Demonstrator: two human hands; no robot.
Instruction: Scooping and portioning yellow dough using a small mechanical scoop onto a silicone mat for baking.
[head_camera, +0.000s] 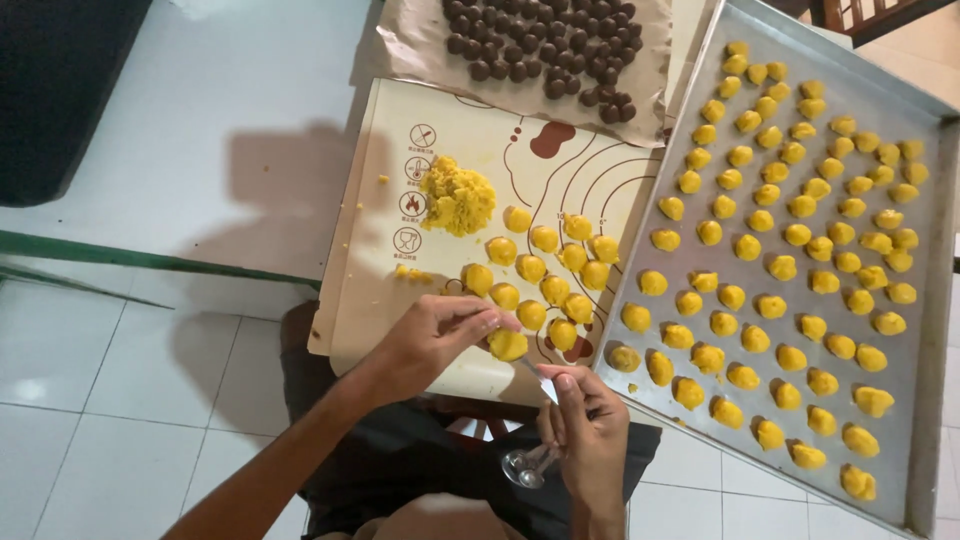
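I hold one yellow dough ball (507, 345) pinched between the fingertips of my left hand (435, 340), just above the near edge of the cream baking mat (380, 250). My right hand (590, 430) is closed around a small metal tool (528, 465), its thin tip pointing up toward the ball and its rounded end hanging below my fingers. The tip is near the dough; I cannot tell whether it touches.

In my judgement, the step in hand is working the ball's surface with the tool. To do it well:

1. Keep the left-hand pinch light. The dough looks soft, and a firm squeeze would probably flatten it.
2. Steady the right hand close to the left, so the tip meets the dough squarely and does not slide off.
3. Press shallowly. A deep cut could split the piece.
4. Hold the ball over the mat, so crumbs fall there and not on the floor tiles (90, 400).

Unworked balls (550, 265) sit in a cluster at the middle of the mat, beside a heap of loose yellow dough (457, 197) toward its far-left part. Shaped yellow pieces (790, 270) fill the metal tray (925, 400) at the right in rows; the free ground appears to be along its near-right side. Dark brown balls (545, 45) lie on paper beyond the mat's far edge, well apart from my hands.
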